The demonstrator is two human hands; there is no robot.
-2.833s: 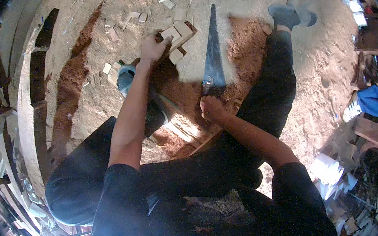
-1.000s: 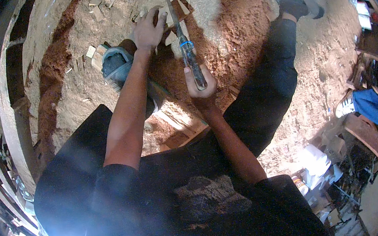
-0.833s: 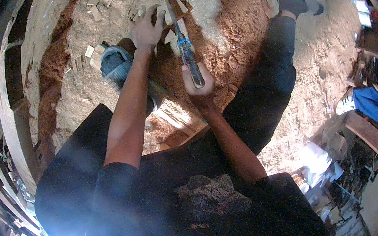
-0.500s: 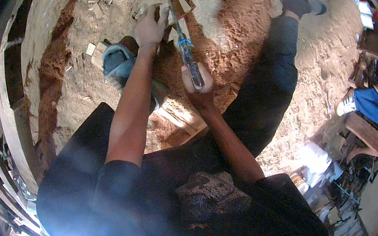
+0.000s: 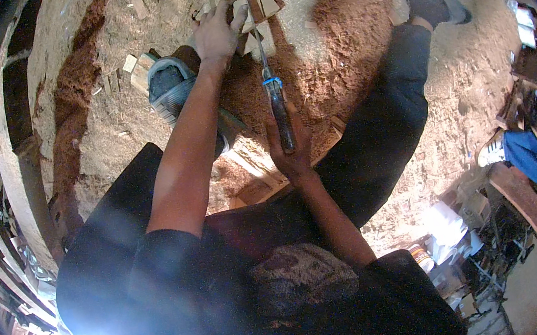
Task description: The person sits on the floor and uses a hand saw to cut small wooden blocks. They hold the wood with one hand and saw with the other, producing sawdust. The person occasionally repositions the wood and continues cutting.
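Note:
My right hand (image 5: pixel 290 140) is wrapped round the dark handle of a long thin-bladed tool (image 5: pixel 280 116) with a blue band at the top of its grip. The narrow blade points away from me, alongside the left hand. My left hand (image 5: pixel 215 38) presses down on a pale piece of wood (image 5: pixel 240 6), thumb apart from the fingers; its fingertips are partly hidden. Close by, on the right of the blade, lie more pale wood offcuts (image 5: pixel 268 1). Reddish sawdust (image 5: pixel 243 91) covers the ground beneath both hands.
My sandalled left foot (image 5: pixel 170 86) stands beside my left forearm, and my right leg (image 5: pixel 398 86) stretches out to the far right. A heap of reddish sawdust (image 5: pixel 349 6) lies between them. Another person's shoes (image 5: pixel 493 148) show at the right edge. Timber lines the left edge.
My right hand has drawn the tool back toward me, slightly to the right. My left hand stays at nearly the same place on the wood.

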